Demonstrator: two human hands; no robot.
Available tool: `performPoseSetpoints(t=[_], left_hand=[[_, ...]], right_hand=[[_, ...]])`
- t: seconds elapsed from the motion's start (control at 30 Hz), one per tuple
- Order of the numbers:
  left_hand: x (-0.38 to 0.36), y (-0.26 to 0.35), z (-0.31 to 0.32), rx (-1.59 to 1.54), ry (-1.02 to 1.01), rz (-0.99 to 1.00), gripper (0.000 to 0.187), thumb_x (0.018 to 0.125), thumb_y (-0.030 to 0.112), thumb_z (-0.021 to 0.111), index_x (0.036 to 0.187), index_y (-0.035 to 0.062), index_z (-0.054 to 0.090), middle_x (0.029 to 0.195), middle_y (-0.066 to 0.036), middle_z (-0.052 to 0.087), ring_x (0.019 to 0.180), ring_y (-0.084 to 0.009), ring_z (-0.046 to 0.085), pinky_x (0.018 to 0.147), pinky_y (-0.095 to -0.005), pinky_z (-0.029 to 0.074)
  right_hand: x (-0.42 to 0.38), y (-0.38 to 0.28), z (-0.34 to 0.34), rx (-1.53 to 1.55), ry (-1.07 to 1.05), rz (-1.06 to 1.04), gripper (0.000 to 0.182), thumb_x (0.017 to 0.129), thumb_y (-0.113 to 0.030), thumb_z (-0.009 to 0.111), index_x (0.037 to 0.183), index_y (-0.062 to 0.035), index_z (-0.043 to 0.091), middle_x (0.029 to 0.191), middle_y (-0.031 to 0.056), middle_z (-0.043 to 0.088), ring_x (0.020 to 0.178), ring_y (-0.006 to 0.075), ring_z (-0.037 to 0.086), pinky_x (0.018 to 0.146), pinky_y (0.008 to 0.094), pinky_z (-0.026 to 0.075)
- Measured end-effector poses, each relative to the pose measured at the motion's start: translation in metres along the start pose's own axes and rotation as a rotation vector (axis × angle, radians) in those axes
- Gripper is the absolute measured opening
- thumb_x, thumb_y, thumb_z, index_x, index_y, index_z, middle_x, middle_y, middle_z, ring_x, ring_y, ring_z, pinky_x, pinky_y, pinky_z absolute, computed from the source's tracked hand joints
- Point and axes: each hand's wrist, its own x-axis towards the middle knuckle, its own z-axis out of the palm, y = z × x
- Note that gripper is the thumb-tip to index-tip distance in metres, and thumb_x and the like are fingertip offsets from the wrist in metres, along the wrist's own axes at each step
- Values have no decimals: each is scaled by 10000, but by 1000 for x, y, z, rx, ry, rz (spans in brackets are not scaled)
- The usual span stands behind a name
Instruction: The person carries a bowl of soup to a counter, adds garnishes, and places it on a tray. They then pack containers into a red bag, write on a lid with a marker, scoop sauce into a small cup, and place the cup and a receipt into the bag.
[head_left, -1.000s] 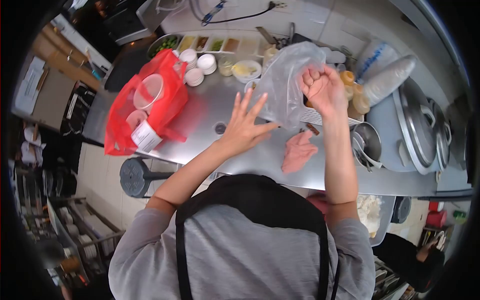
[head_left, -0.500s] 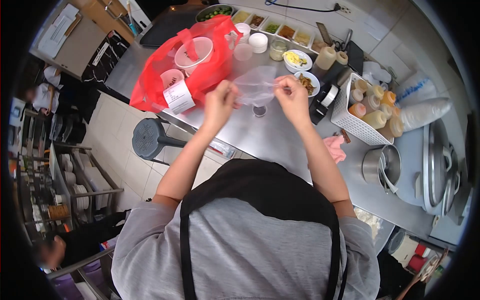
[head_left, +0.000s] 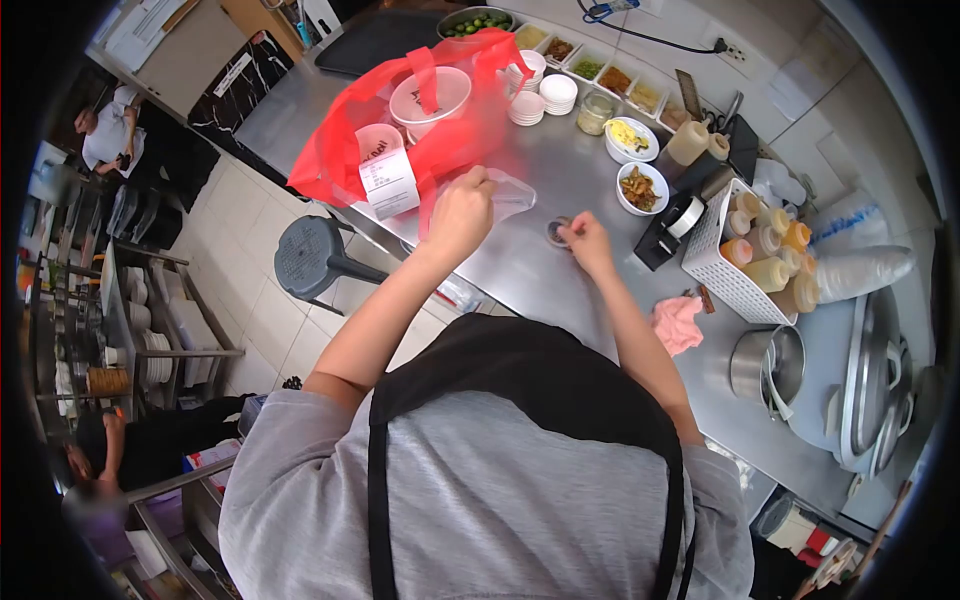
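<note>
My left hand (head_left: 464, 207) is closed on the top of a clear plastic bag (head_left: 512, 194), which hangs beside the red bag. With its fingers pinched together, my right hand (head_left: 586, 243) is at a small round lidded cup (head_left: 559, 232) on the steel table. The red bag (head_left: 330, 150) holds a pinkish bowl (head_left: 430, 98) and another container, with a printed white label (head_left: 390, 184) on its near side. Two small white bowls of food, one yellow (head_left: 630, 140) and one brown (head_left: 641, 189), stand beyond my right hand.
A white basket of squeeze bottles (head_left: 712, 262), a pink cloth (head_left: 678, 324) and a metal pot (head_left: 767, 367) are on the right. Stacked white cups (head_left: 558, 94) and topping trays (head_left: 616, 82) line the back. A grey stool (head_left: 312, 258) stands left; two other people are farther left.
My right hand has let go of the clear bag and moved down to the small cup. The bag has shifted left with my left hand, and the view has turned slightly.
</note>
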Motion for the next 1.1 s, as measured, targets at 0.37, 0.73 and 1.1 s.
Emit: performPoseSetpoints(t=[0.37, 0.73, 1.1], left_hand=[[-13, 90, 52, -370, -241, 227, 321, 692, -46, 488, 1009, -10, 528, 1042, -219, 511, 948, -359, 512, 809, -385, 427], [6, 105, 17, -509, -295, 204, 397, 695, -38, 495, 1083, 46, 469, 1093, -158, 447, 935, -352, 511, 755, -389, 457], [21, 101, -15, -769, -328, 244, 420, 645, -110, 473, 1004, 79, 580, 1033, -96, 474, 756, -224, 565, 618, -304, 459]], right_hand=[[-21, -48, -18, 832, -217, 97, 306, 786, -123, 596, 1064, -6, 543, 946, 90, 596, 810, 137, 570, 655, 258, 472], [21, -77, -6, 1631, -183, 231, 397, 876, -246, 489, 1220, -71, 399, 1092, 99, 510, 898, 175, 540, 718, 279, 465], [57, -79, -34, -307, -373, -432, 200, 787, -174, 515, 890, -22, 596, 961, 163, 595, 916, 298, 559, 798, 361, 430]])
